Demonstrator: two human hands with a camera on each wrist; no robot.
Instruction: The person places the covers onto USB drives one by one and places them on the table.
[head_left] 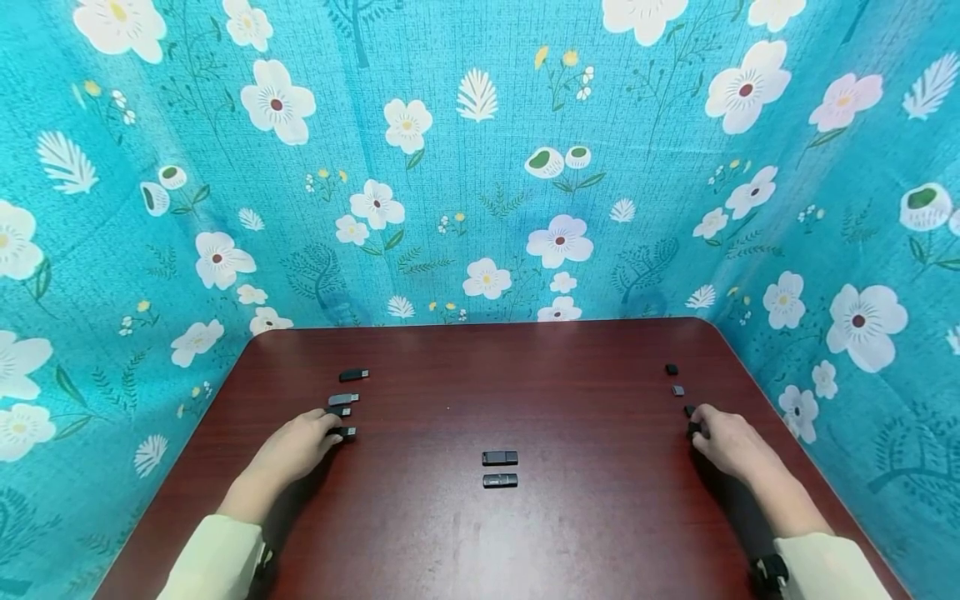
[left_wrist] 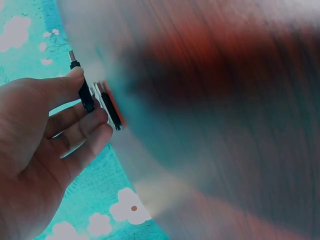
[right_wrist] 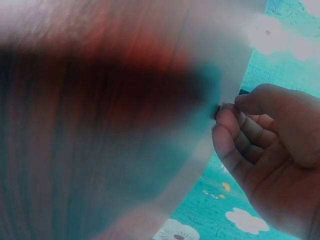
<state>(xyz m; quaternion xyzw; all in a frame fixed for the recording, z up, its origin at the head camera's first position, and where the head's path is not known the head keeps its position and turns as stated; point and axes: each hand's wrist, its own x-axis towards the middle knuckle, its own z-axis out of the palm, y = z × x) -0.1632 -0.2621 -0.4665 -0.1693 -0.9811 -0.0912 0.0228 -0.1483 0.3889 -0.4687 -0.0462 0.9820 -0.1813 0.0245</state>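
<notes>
At the left of the table, my left hand [head_left: 302,446] pinches a black USB stick [left_wrist: 86,92] between thumb and fingers, its metal plug bare. Just beyond the fingers lies a second black USB stick [head_left: 342,412]. Past that are a grey USB stick [head_left: 343,399] and another black one [head_left: 354,375], plugs pointing right. On the right side, my right hand [head_left: 731,442] holds a small black cap [head_left: 694,429] at its fingertips, largely covered by them. Close by lies another black cap [head_left: 689,411], with a grey cap [head_left: 678,390] and a black cap [head_left: 671,368] farther back.
Two black USB sticks [head_left: 499,458] with no bare plugs showing lie one before the other near the middle of the dark red table [head_left: 465,367]. A blue flowered cloth [head_left: 450,167] surrounds the table's back and sides.
</notes>
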